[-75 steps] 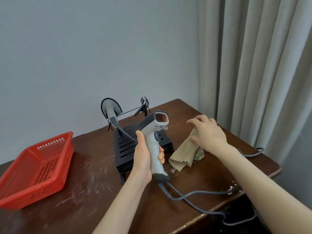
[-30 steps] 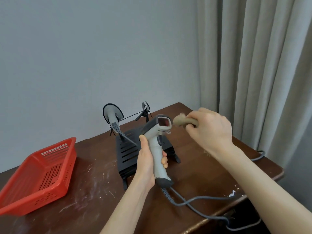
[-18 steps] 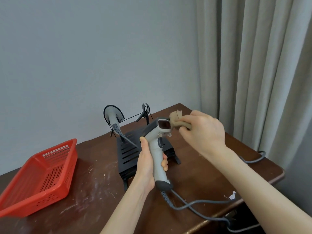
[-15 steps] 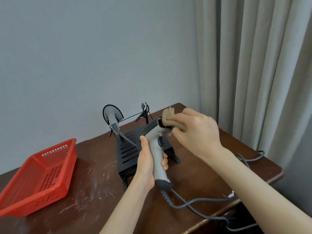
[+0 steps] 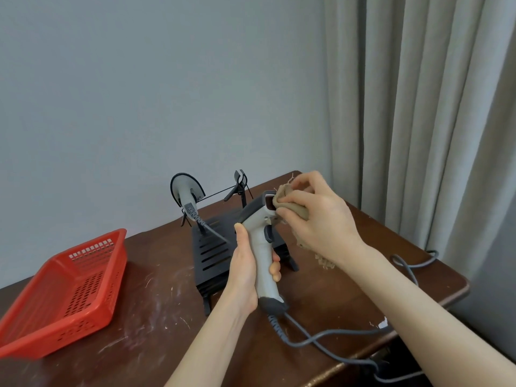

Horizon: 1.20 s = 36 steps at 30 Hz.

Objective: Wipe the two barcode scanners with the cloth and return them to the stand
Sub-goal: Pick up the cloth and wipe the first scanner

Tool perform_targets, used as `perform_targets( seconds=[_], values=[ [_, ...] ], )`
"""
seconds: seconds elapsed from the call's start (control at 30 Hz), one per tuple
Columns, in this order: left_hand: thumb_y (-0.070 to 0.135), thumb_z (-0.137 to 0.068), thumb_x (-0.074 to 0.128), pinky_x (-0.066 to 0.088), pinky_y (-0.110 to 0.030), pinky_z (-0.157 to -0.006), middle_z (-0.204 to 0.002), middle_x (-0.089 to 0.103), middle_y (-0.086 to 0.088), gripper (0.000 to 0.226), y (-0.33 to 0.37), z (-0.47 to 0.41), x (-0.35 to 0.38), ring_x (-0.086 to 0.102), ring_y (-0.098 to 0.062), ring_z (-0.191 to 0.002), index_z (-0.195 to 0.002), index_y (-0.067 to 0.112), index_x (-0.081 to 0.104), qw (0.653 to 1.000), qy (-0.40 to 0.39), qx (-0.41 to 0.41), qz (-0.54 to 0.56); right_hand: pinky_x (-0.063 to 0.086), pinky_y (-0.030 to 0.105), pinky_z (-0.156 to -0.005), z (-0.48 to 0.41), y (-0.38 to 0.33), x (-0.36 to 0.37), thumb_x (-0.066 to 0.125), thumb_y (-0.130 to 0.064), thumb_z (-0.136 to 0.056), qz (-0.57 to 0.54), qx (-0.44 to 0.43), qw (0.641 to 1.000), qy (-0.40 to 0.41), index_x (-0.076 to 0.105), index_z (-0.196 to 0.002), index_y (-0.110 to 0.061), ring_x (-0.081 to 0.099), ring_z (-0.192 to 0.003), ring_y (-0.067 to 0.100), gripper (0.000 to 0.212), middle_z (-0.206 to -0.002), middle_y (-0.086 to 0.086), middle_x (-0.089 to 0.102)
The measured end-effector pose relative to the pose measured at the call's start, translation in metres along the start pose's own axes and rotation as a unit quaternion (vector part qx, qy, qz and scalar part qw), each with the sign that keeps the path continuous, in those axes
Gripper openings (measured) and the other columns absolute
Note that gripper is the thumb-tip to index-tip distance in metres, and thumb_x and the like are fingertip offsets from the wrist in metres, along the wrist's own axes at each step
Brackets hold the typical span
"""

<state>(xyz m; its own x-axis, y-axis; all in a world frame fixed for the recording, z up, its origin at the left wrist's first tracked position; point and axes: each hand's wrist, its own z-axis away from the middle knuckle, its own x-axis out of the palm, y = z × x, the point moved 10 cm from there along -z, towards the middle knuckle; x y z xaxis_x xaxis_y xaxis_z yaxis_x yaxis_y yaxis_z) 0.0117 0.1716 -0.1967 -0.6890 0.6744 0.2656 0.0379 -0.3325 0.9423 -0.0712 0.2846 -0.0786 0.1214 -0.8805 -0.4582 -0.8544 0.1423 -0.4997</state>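
Right hand [image 5: 317, 222] curled around a bunched tan cloth [image 5: 280, 195] presses it to the window of a grey barcode scanner [image 5: 261, 252], gripped upright by the left hand [image 5: 243, 272] above the tabletop [image 5: 349, 289]. The second scanner [image 5: 185, 194] sits on the black stand [image 5: 209, 252] behind. The first wipe appears under way; returning this scanner is yet to come.

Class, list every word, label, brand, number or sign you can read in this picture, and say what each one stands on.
No text can be read anywhere in this view.
held scanner: no lettering shows; any label on it is too small to tell.
second scanner, black stand, red basket, cloth: no lettering visible.
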Motion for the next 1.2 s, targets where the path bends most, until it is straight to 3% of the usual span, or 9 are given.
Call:
perform_targets(
  seconds=[0.07, 0.13, 0.37, 0.47, 0.57, 0.7, 0.9, 1.07, 1.2],
  values=[
    [0.071, -0.081, 0.031, 0.035, -0.023, -0.035, -0.050, 0.049, -0.008, 0.072, 0.001, 0.001, 0.000, 0.039, -0.015, -0.035, -0.075, 0.004, 0.056, 1.000, -0.002, -0.003, 0.007, 0.050, 0.035, -0.080, -0.003, 0.011, 0.008, 0.067, -0.029, -0.082, -0.054, 0.021, 0.998, -0.035, 0.070, -0.084, -0.020, 0.057, -0.099, 0.009, 0.010, -0.129, -0.009, 0.052],
    [0.070, -0.083, 0.030, 0.035, -0.023, -0.034, -0.051, 0.050, -0.008, 0.071, 0.001, 0.002, 0.001, 0.039, -0.015, -0.035, -0.076, 0.005, 0.056, 1.000, -0.003, -0.006, 0.014, 0.048, 0.038, -0.091, -0.005, 0.016, 0.012, 0.066, -0.030, -0.082, -0.076, 0.028, 0.995, -0.063, 0.069, -0.084, -0.026, 0.055, -0.114, 0.007, 0.006, -0.129, -0.012, 0.057],
    [0.070, -0.081, 0.031, 0.035, -0.022, -0.034, -0.050, 0.050, -0.008, 0.070, 0.002, 0.002, 0.005, 0.039, -0.014, -0.035, -0.076, 0.005, 0.055, 1.000, -0.013, -0.001, 0.020, 0.053, 0.039, -0.060, -0.002, 0.005, -0.005, 0.066, -0.033, -0.080, -0.014, -0.009, 1.000, 0.003, 0.071, -0.089, -0.024, 0.063, -0.074, 0.018, 0.014, -0.088, -0.007, 0.064],
    [0.072, -0.073, 0.033, 0.035, -0.022, -0.035, -0.049, 0.049, -0.008, 0.071, 0.001, 0.002, 0.005, 0.038, -0.014, -0.035, -0.075, 0.005, 0.055, 1.000, -0.016, -0.001, 0.008, 0.052, 0.038, -0.067, -0.001, 0.013, 0.000, 0.067, -0.027, -0.081, -0.037, 0.041, 0.998, -0.019, 0.063, -0.097, -0.026, 0.062, -0.077, 0.014, 0.016, -0.084, -0.011, 0.063],
    [0.073, -0.069, 0.033, 0.035, -0.023, -0.035, -0.049, 0.048, -0.008, 0.072, 0.001, 0.003, 0.006, 0.038, -0.014, -0.035, -0.073, 0.004, 0.055, 1.000, -0.018, 0.004, 0.003, 0.047, 0.017, -0.074, 0.001, 0.026, 0.005, 0.070, -0.022, -0.080, -0.130, 0.126, 0.982, -0.045, 0.059, -0.112, -0.025, 0.061, -0.085, 0.008, 0.033, -0.087, -0.011, 0.065],
    [0.074, -0.067, 0.033, 0.035, -0.023, -0.035, -0.047, 0.047, -0.007, 0.073, 0.001, 0.002, 0.008, 0.038, -0.014, -0.034, -0.073, 0.004, 0.055, 1.000, -0.024, 0.005, 0.006, 0.042, 0.008, -0.074, 0.000, 0.031, 0.004, 0.071, -0.018, -0.080, -0.195, 0.160, 0.967, -0.022, 0.071, -0.091, -0.022, 0.059, -0.090, 0.005, 0.012, -0.095, -0.007, 0.064],
    [0.073, -0.067, 0.035, 0.035, -0.023, -0.034, -0.048, 0.048, -0.007, 0.072, 0.005, 0.002, 0.008, 0.038, -0.014, -0.034, -0.074, 0.004, 0.055, 1.000, -0.025, 0.014, 0.006, 0.051, 0.040, -0.080, 0.004, 0.023, 0.006, 0.060, -0.031, -0.086, -0.120, 0.108, 0.986, -0.028, 0.060, -0.095, -0.036, 0.061, -0.088, 0.010, 0.011, -0.091, -0.011, 0.065],
    [0.072, -0.077, 0.029, 0.035, -0.023, -0.036, -0.046, 0.046, -0.008, 0.073, 0.002, 0.002, 0.000, 0.038, -0.016, -0.035, -0.066, 0.004, 0.055, 1.000, -0.013, 0.015, -0.011, 0.052, 0.039, -0.076, 0.000, 0.013, -0.020, 0.060, -0.017, -0.087, -0.050, 0.063, 0.996, 0.040, 0.067, -0.105, -0.025, 0.060, -0.086, 0.013, 0.020, -0.096, -0.009, 0.061],
    [0.073, -0.070, 0.034, 0.035, -0.025, -0.037, -0.050, 0.048, -0.011, 0.073, 0.000, 0.002, 0.003, 0.039, -0.018, -0.035, -0.060, 0.005, 0.059, 1.000, -0.016, 0.022, -0.009, 0.053, 0.040, -0.069, -0.002, -0.010, -0.019, 0.065, -0.014, -0.081, -0.065, 0.020, 0.996, 0.051, 0.065, -0.090, -0.023, 0.063, -0.080, 0.014, 0.012, -0.088, -0.010, 0.066]
  ],
)
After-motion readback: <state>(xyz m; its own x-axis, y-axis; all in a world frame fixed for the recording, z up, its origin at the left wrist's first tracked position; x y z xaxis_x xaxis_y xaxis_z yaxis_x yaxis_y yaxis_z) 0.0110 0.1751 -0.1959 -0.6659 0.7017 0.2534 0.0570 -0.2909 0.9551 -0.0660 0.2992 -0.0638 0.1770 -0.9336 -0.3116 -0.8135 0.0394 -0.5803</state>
